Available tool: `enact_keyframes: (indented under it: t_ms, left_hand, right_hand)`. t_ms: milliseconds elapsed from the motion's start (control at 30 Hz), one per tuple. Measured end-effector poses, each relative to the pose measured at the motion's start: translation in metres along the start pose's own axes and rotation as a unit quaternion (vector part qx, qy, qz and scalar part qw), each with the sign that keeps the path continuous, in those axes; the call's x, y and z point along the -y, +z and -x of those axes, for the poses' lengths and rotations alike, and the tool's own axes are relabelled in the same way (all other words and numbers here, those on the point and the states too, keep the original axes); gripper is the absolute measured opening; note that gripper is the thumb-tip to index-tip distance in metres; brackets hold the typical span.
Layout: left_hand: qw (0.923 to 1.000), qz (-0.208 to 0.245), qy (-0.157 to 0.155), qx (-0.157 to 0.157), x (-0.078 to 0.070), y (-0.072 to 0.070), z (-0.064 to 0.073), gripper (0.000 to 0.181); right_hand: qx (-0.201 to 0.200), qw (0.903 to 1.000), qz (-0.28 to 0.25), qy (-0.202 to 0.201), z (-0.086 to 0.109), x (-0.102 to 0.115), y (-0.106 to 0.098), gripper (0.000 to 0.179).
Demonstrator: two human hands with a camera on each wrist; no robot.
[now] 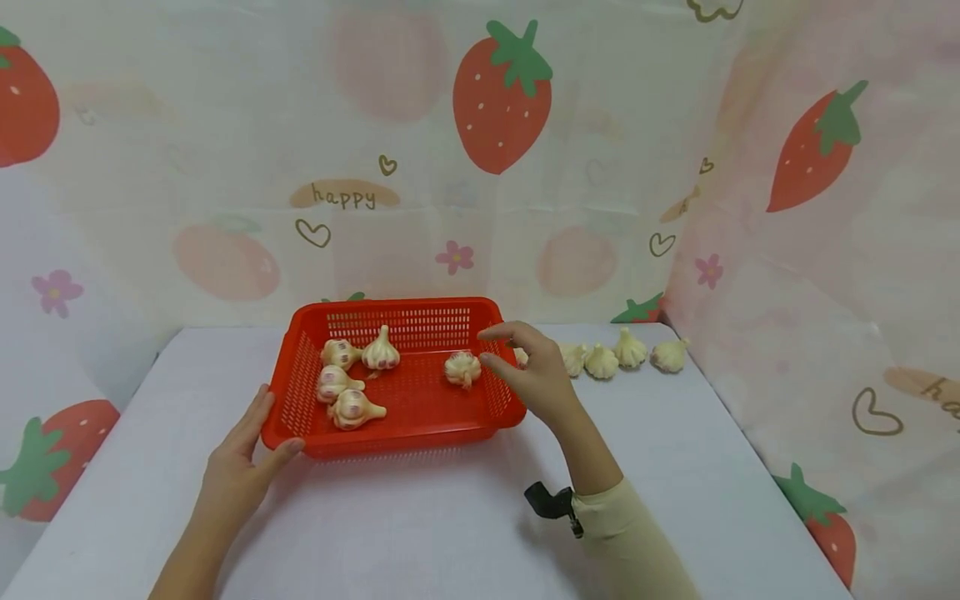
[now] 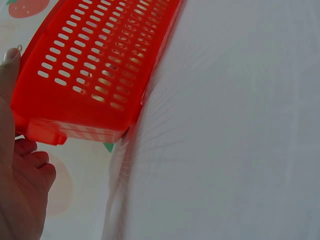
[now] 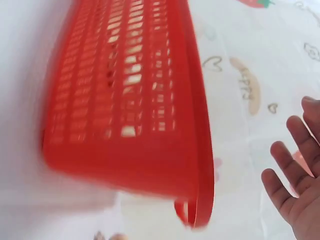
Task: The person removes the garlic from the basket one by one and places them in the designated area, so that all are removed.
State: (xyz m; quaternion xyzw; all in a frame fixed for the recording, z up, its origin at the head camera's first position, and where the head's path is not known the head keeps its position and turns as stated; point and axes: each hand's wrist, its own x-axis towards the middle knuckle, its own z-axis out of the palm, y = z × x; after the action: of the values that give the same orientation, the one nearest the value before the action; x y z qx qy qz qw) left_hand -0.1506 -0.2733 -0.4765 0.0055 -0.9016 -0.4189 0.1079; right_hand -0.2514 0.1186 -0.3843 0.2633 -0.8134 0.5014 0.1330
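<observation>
A red plastic basket [image 1: 420, 429] with slotted walls stands on the table, and several garlic bulbs [image 1: 381, 352] lie clustered in its left part. A single garlic bulb [image 1: 462, 369] lies towards the basket's right end. My left hand [image 1: 238, 471] grips the basket's left front corner; in the left wrist view the thumb lies at the rim and the fingers curl below it. My right hand [image 1: 542, 375] is raised at the basket's right end, thumb and fingers apart, holding nothing. The right wrist view shows its fingers [image 3: 285, 162] spread, away from the basket wall.
Behind and right of my right hand, a row of garlic bulbs [image 1: 601, 362] lies on the white-covered table [image 1: 420, 533]; one is partly hidden by the hand. A strawberry-printed cloth [image 1: 420, 167] hangs behind the table and along its sides.
</observation>
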Motion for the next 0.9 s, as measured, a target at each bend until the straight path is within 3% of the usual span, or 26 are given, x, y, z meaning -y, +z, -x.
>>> enact_keyframes:
  t_ms: [300, 433, 667, 900]
  left_hand:
    - [0.9993, -0.006, 0.028, -0.022, 0.007, 0.004, 0.0, 0.087]
    - [0.9994, -0.009, 0.025, -0.021, 0.005, 0.004, 0.0, 0.088]
    - [0.9993, -0.014, 0.027, -0.023, 0.007, 0.003, 0.0, 0.088]
    - [0.9991, -0.012, 0.031, -0.027, 0.007, 0.003, 0.001, 0.087]
  right_hand:
    - [0.052, 0.9978, -0.041, 0.008, -0.022, 0.02, 0.043, 0.026]
    - [0.068, 0.9969, -0.038, 0.013, -0.028, 0.025, 0.06, 0.028]
    - [0.095, 0.9952, -0.014, 0.021, -0.034, 0.026, 0.086, 0.029]
    - [0.128, 0.9892, -0.049, 0.053, -0.048, 0.024, 0.111, 0.026]
